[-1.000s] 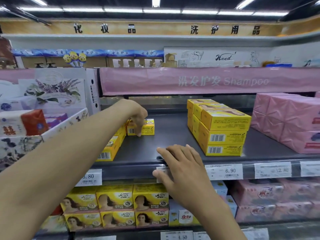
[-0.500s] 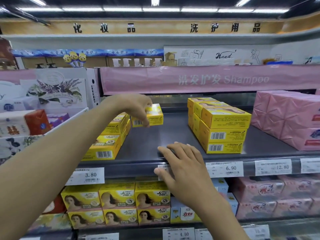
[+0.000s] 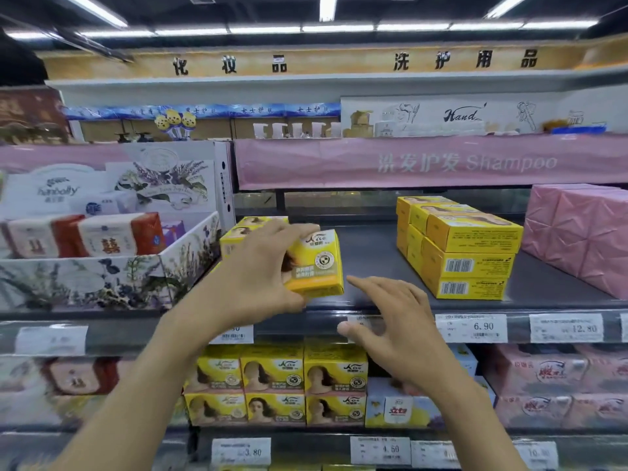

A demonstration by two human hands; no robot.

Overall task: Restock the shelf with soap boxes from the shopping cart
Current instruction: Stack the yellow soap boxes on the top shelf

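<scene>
Left hand grips a yellow soap box, thumb under the lower edge, fingers wrapped over the top and pressed to it. Box held tilted in the air, above the front lip of the dark shelf, printed face toward the camera: script logo reading roughly "Nice", a round seal, small Chinese text too blurred to read. Palm hides the left part of the box.

Right hand empty, fingers spread and loosely curled, just right of and below the box, not touching it. It covers part of one price tag on the shelf rail.

Behind the left hand, a row of matching yellow boxes on the shelf, mostly hidden. Further right on the same shelf, a stack of yellow boxes with barcodes facing out. Pink wrapped packs at the far right, cut by the frame edge.

Readable price tags: "6.90", "12.80"; on the lower rail "3.80" and "4.50". Tag beneath the left wrist shows only "…0".

Pink banner above the shelf reads "Shampoo" after Chinese characters. White panel higher up reads "Hand". Left display carton holds tissue packs; one white pack reads "hanbolly".

Lower shelf: more yellow boxes with a woman's portrait, front-facing, two rows. Edges of the frame are smeared.
</scene>
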